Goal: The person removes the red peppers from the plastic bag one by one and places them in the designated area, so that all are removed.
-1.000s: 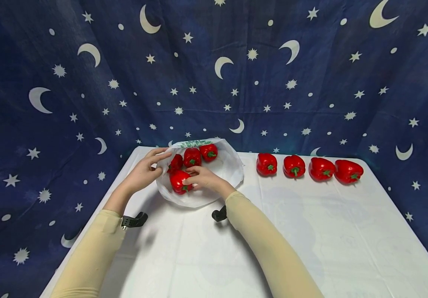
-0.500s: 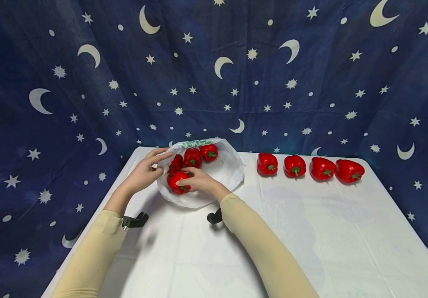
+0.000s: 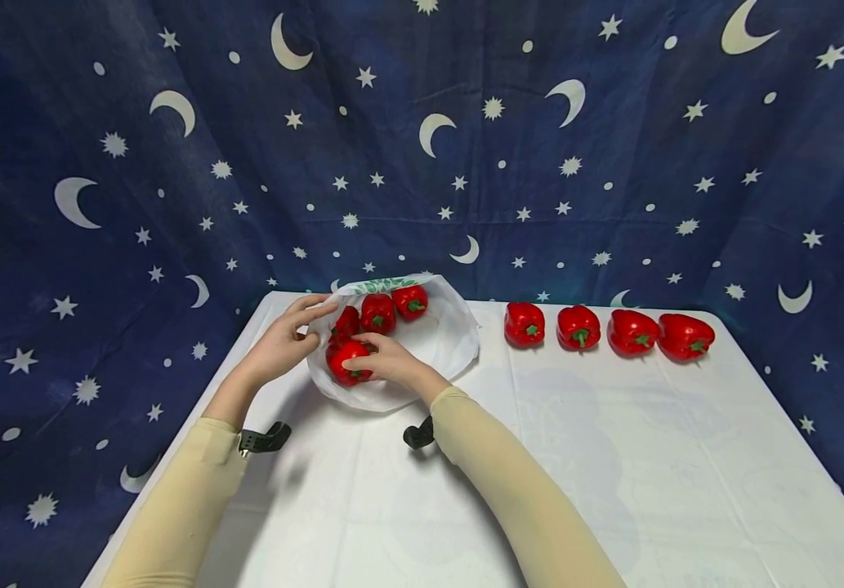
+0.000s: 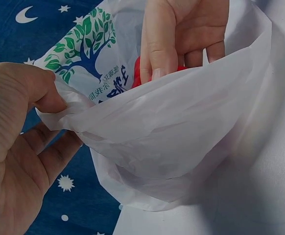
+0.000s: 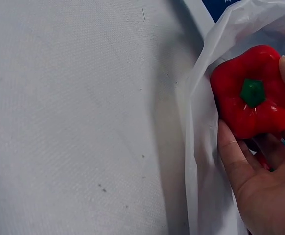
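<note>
A white plastic bag (image 3: 436, 335) with a green tree print lies open on the table, several red bell peppers inside it. My left hand (image 3: 282, 341) pinches the bag's rim at its left side; in the left wrist view the thumb and fingers (image 4: 52, 95) squeeze the folded plastic. Inside the bag my right hand (image 3: 392, 362) holds a red bell pepper (image 5: 252, 93), thumb on one side and fingers around the other, its green stem facing the right wrist camera. Behind it in the bag sit other bell peppers (image 3: 378, 314).
To the right of the bag, several red bell peppers (image 3: 524, 325) stand in a row along the back of the white table (image 3: 613, 474). A dark blue curtain (image 3: 392, 147) with moons and stars hangs behind and beside the table.
My right hand has moved slightly left with the bell pepper, bringing it nearer the bag's left wall. My left hand stays at the rim.
</note>
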`<state>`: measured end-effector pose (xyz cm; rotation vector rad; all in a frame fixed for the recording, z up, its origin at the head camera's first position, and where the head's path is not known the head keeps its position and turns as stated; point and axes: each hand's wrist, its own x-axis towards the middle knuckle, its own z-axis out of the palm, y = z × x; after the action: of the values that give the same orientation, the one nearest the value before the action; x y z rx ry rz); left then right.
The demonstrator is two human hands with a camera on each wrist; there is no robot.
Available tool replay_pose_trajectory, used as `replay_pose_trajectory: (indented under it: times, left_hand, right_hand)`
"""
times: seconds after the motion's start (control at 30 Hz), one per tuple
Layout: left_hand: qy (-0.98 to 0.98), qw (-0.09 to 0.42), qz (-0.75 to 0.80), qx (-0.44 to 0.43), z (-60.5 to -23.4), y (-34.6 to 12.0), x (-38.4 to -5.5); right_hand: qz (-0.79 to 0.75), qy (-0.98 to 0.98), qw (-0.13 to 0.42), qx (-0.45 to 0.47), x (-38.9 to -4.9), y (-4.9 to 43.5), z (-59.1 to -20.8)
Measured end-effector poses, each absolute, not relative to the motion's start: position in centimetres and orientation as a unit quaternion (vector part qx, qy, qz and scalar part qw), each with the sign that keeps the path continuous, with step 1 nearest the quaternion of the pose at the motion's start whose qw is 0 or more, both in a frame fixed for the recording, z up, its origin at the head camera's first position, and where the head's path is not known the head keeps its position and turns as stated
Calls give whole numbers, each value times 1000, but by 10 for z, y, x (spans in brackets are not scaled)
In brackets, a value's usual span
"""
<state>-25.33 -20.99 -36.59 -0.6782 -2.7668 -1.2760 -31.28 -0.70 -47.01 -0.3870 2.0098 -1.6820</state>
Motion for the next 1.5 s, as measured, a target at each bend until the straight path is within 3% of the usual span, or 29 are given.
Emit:
replay_pose_trajectory:
  times: [0.33,0.67,0.97,1.2,1.5]
  left_hand:
    - [-885,16,-413,-215,-394,-223,-277]
    - [-886,20,-407,-220,-395,-226,-278]
    - [-885,17,-410,-218,-394,-226,-278]
    - [-884,20,-405,-232,-369,-210,-255]
    - [-886,27,-400,-235,-384,-215,-265]
  right_hand:
    - [-639,721,241,-119,-314,-6,-474]
    - [-633,731,221,-127,-313,9,-473]
    - [-615,750,207,-128,-301,38,-465]
    - [-635,738,195,-120,-292,65,-461]
    - [-639,741,175,-108,-277,111,-453]
